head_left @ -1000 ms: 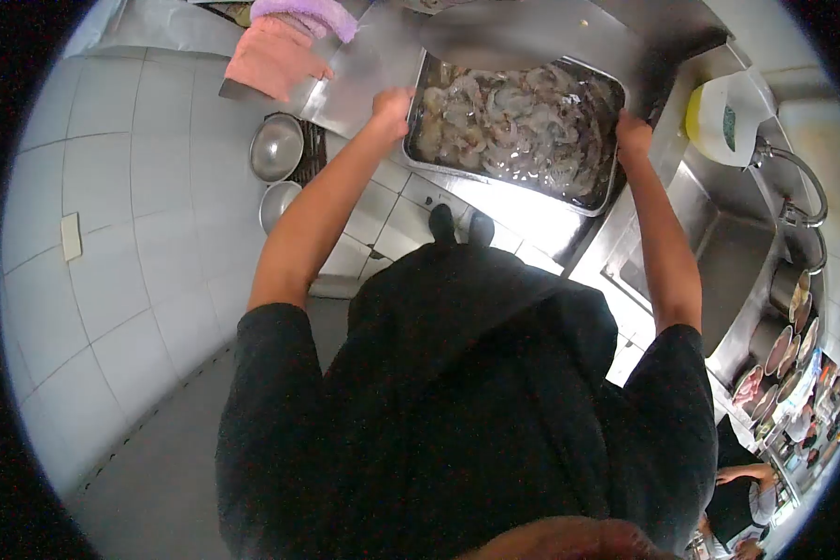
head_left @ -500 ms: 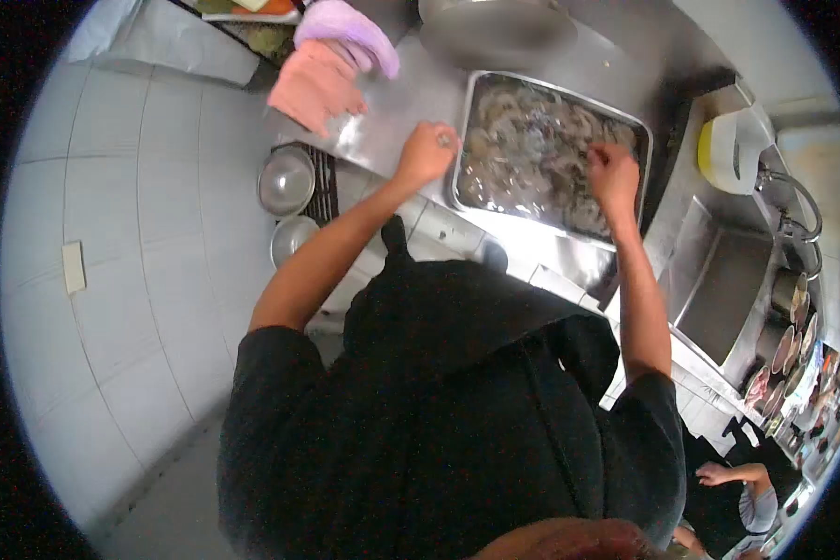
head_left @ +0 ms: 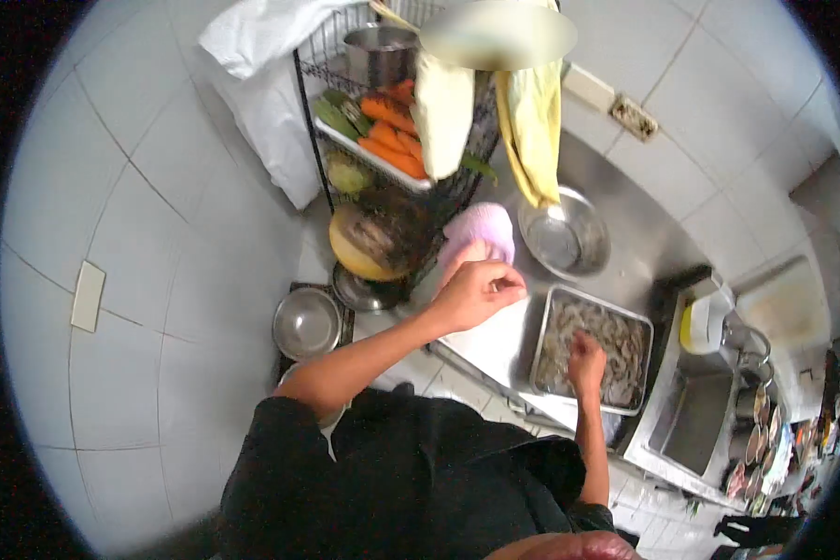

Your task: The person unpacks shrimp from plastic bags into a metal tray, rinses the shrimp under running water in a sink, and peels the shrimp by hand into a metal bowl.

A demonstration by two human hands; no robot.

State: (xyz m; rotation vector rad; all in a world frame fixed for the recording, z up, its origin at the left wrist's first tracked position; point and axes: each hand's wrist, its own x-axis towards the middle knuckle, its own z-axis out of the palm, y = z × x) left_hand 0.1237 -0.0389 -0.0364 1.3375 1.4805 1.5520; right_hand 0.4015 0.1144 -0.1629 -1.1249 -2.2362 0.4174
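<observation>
Silver tray (head_left: 542, 341): on the steel desk (head_left: 630, 257), full of grey shrimp (head_left: 625, 350);
My right hand (head_left: 585, 364): over the shrimp; fingers point down, but I can't tell if they pinch one;
My left hand (head_left: 479, 294): by the pink cloth (head_left: 481, 224); fingers curled in; can't tell if they hold anything;
Round bowl (head_left: 565, 243): on the desk, just past the tray

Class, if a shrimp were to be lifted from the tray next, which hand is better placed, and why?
Probably the right hand: it is at the shrimp in the metal tray, while the left hand is outside the tray, near the purple cloth.
</observation>
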